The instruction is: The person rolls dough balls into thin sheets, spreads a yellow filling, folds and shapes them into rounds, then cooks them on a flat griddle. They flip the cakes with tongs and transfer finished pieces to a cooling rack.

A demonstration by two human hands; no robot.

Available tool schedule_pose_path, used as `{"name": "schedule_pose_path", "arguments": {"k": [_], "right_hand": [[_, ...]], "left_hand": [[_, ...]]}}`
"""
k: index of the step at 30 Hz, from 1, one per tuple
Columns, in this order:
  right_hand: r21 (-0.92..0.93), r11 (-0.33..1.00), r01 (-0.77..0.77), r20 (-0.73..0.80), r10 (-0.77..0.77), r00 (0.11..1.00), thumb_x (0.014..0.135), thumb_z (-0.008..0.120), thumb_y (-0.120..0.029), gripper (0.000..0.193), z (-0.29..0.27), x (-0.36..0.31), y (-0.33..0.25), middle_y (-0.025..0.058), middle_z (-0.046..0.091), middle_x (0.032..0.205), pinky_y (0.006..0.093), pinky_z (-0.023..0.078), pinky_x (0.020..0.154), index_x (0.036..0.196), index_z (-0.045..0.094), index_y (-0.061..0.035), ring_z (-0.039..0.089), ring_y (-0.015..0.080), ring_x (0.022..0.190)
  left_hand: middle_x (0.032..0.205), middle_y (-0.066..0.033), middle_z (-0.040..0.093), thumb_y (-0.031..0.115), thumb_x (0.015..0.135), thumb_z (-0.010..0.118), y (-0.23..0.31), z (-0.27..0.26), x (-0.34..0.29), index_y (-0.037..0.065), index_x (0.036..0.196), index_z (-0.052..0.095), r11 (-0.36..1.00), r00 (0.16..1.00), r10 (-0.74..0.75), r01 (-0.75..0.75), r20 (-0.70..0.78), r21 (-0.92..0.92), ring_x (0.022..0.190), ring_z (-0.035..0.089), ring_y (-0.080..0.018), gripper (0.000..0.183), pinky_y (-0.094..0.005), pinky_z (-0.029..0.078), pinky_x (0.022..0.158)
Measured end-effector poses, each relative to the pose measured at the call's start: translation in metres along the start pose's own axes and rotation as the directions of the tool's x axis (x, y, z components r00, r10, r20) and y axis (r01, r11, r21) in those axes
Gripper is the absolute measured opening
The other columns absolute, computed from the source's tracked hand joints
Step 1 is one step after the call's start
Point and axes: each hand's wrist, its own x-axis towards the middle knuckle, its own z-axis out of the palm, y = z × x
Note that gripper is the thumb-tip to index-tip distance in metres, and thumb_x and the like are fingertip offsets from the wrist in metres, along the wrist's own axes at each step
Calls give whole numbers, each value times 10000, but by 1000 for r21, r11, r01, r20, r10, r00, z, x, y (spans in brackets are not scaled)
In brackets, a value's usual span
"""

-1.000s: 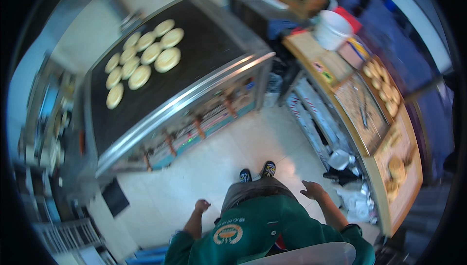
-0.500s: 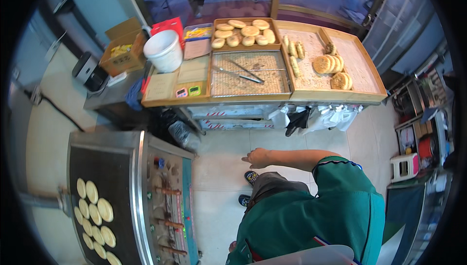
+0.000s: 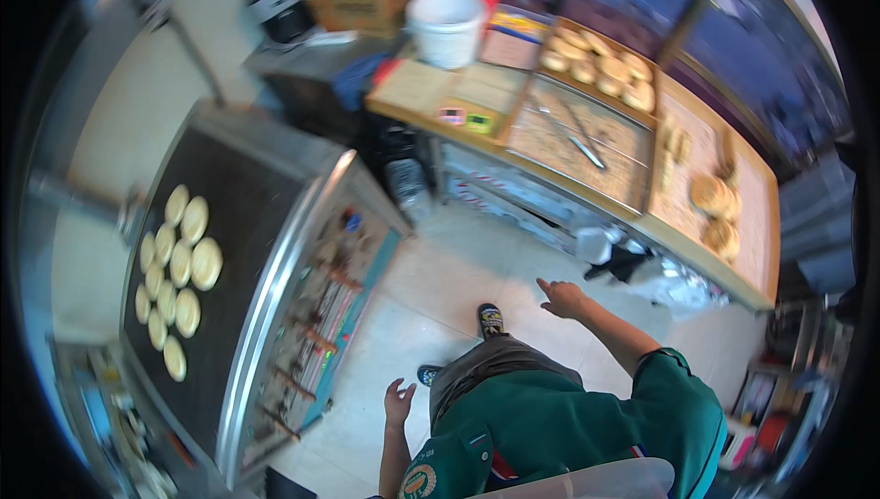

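The left hand is over the pale floor, on the side of the big dark griddle. Its fingers are a bit bent and spread, with nothing in them. The right hand is out in front, fingers loose and partly stretched, also holding nothing. It is nearest the white plastic bags under the wooden table. Pale round breads lie bunched on the griddle, well apart from both hands. On the table, tongs rest in a metal tray, just beside golden buns.
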Motion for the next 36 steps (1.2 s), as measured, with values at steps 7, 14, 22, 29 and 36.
{"name": "schedule_pose_path", "arguments": {"k": [7,14,22,29,36], "right_hand": [[-144,967,209,173,-183,968,934,639,-394,600,1,46,-157,195,656,1243,485,524,941,1443,487,-115,634,369,1171],[-54,921,386,130,-377,917,960,621,-406,577,32,46,-282,182,659,1241,491,521,947,1435,485,-107,633,358,1172],[-128,968,218,235,-184,954,937,626,-414,513,48,25,-288,192,671,1195,497,529,915,1313,564,-70,647,369,1138],[-44,981,190,98,-185,978,947,627,-410,519,19,45,-251,187,675,1156,500,535,906,1349,541,-93,651,369,1121],[-42,994,99,-144,-104,984,920,677,-381,424,-47,107,-184,173,703,1080,484,555,853,1216,618,-84,678,376,1038]], "left_hand": [[1054,-194,681,81,874,599,-101,-55,-99,6,1159,617,956,929,-11,118,-369,269,913,678,-371,295,-407,541,816],[990,-172,683,87,880,605,-216,-102,-153,13,1105,631,943,947,-146,221,-285,249,865,676,-339,238,-395,540,785],[918,-147,685,93,886,611,-234,-183,-124,21,1044,648,956,981,-99,141,-169,257,810,673,-302,177,-381,538,749],[854,-125,687,99,892,616,-193,-213,-70,28,990,663,972,981,-47,88,-189,218,762,671,-270,130,-369,537,717],[791,-103,688,105,897,622,-152,-199,-36,36,937,677,977,977,-81,117,-195,177,715,669,-238,97,-357,536,686]]}}
